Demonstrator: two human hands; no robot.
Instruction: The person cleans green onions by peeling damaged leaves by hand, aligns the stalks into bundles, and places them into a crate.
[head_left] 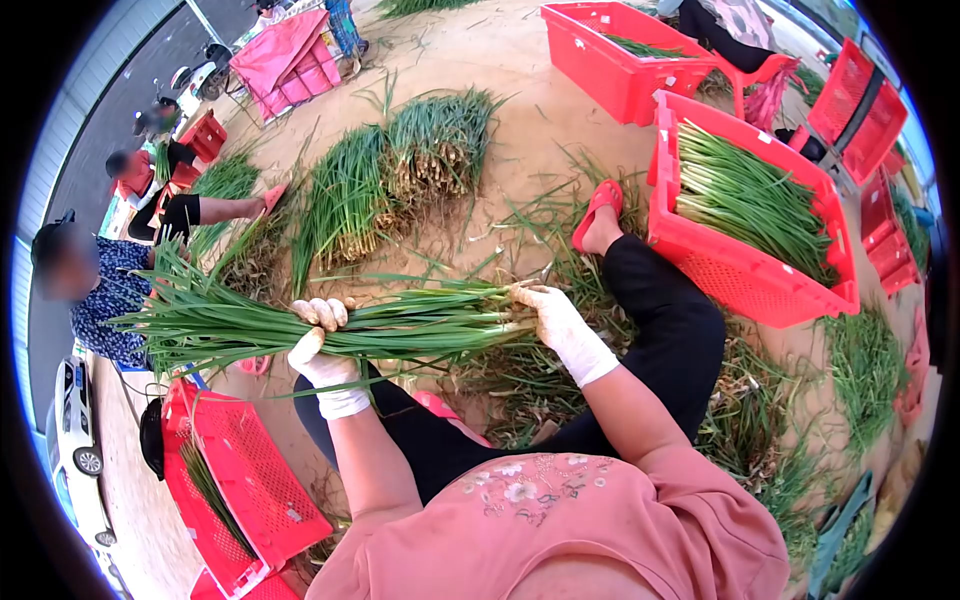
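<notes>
A long bunch of garlic chives (420,325) lies across my lap, leaves to the left and pale root ends to the right. My left hand (322,342), in a white glove soiled at the fingers, is closed around the middle of the bunch. At the root end, the gloved fingers of my right hand (558,322) are pinched on the stems. Beyond them, piled chives (430,150) with dirty roots rest on the ground. To my right stands a red crate (740,270) holding cleaned chives (745,205).
Loose leaf trimmings (750,400) litter the ground around my legs. Another red crate (245,480) stands at lower left, and one more red crate (610,75) at the back. A person in a patterned blue top (110,290) sits to the left. White cars (75,430) are parked beyond.
</notes>
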